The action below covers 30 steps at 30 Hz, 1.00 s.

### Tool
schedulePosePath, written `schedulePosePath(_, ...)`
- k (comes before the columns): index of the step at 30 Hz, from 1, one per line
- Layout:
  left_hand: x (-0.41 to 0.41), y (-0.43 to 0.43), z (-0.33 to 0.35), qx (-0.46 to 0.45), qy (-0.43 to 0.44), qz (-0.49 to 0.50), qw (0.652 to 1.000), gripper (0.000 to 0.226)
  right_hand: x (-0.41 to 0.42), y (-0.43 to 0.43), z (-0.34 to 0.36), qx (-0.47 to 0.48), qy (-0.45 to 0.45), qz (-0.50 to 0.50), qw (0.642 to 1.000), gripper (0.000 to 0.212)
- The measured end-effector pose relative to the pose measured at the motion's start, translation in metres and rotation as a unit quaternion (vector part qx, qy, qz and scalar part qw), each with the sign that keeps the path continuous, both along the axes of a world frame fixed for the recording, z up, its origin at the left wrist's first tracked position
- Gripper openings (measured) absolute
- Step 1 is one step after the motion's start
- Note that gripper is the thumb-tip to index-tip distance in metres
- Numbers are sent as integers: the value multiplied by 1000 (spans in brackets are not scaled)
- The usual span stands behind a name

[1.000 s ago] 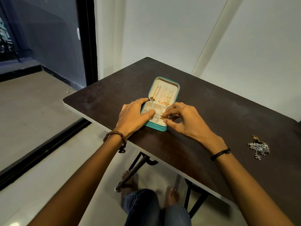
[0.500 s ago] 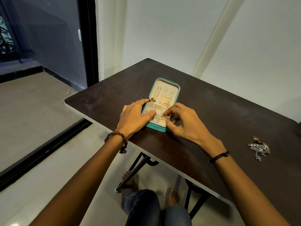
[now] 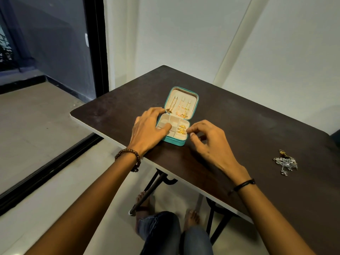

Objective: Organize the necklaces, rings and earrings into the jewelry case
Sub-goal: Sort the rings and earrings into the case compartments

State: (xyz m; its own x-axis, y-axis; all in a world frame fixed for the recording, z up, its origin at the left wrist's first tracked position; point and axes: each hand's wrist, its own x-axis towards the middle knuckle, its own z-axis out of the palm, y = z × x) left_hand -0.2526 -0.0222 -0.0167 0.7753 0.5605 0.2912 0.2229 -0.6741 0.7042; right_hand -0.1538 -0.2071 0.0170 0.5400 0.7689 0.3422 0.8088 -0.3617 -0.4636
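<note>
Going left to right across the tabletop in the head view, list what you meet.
left hand, resting on the case's left side → teal jewelry case, lid open → gold rings in its right-hand column → right hand, beside the case's right edge → silver jewelry pile, far right and apart from the rest.

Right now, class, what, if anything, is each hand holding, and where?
Left hand presses the jewelry case at its left side, thumb on its tray; no grip. Right hand holds nothing; its fingers are loosely curled beside the case.
</note>
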Motion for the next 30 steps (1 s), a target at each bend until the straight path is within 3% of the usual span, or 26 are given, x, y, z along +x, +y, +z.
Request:
schedulePosePath(6,1,-39,7,67,-77,-26,994,28,1,-35,3,45,10,-33,998,14)
schedulePosePath(13,35,-117,25,38,-127,-126,983,22,12,-95,8,91,-2,-73,993,15)
schedulePosePath(19,73,-175,26,34,-83,-192,977,23,34,-159,7,106,-14,-135,985,14)
schedulePosePath(26,130,-228,12,-90,11,-239,967,23,83,-227,-4,134,24,-270,953,12)
schedulePosePath(30,158,-243,7,-62,18,-226,972,25,114,-255,-17,148,85,-347,922,16)
